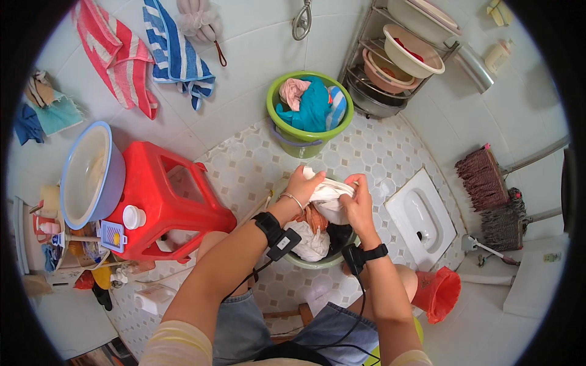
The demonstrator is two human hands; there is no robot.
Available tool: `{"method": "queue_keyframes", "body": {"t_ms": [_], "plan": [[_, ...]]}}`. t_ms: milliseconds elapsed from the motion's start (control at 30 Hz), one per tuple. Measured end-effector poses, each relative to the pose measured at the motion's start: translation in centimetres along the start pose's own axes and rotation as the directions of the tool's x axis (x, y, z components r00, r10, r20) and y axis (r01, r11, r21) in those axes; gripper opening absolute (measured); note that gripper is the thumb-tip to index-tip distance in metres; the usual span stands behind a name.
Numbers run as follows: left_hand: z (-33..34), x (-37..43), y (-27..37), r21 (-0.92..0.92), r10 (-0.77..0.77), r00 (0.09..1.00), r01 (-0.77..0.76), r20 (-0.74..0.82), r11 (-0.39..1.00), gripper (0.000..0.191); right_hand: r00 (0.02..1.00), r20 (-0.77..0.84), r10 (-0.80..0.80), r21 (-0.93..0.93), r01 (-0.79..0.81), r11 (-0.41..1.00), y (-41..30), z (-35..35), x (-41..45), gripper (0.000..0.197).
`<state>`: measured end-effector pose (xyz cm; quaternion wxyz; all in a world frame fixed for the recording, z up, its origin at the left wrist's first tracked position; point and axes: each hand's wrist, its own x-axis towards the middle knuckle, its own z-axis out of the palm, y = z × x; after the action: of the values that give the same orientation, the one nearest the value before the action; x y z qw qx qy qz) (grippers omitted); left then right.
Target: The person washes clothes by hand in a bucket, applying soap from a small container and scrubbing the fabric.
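Stretched between both hands is a wet-looking white cloth (330, 192), gathered in folds above a pale green basin (316, 264). My left hand (302, 185) grips its left end, thumb on top. The right end is pinched in my right hand (359, 201). Below, the basin holds a bunched white garment (307, 240), an orange-brown cloth (315, 218) and a black cloth (341, 238). My hands and the raised cloth hide the basin's far part.
Beyond the basin stands a green bucket (300, 146) of laundry. A red plastic stool (160, 192) at left carries a blue basin (94, 174) and a white cap (133, 217). At right are a squat toilet (421, 219), a red bin liner (437, 293) and mops (485, 178).
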<state>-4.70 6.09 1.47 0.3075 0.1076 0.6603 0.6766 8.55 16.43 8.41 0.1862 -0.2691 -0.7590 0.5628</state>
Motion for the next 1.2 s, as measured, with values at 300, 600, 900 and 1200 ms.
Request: {"method": "queue_keyframes", "body": {"t_ms": [300,600,900,1200], "plan": [[3.8,-3.5,0.6,-0.399,-0.391,0.885,0.464,0.254,0.791,0.039,0.891,-0.024,-0.454,-0.456,0.394,0.798,-0.1,3.2,-0.4,0.018],[3.1,-4.1,0.8,-0.420,-0.397,0.904,0.427,0.161,0.801,0.034,0.865,0.049,-0.500,-0.573,0.435,0.695,0.3,3.5,-0.4,0.019],[2.5,-3.7,0.4,-0.530,-0.281,0.906,0.414,0.315,0.740,0.036,0.826,0.134,-0.548,-0.531,0.527,0.664,0.1,4.1,-1.6,0.019],[1.0,-4.4,2.9,0.269,0.016,0.772,-0.241,0.636,0.932,0.056,0.981,-0.192,0.032,0.005,-0.031,0.999,1.2,0.1,2.3,0.041]]}}
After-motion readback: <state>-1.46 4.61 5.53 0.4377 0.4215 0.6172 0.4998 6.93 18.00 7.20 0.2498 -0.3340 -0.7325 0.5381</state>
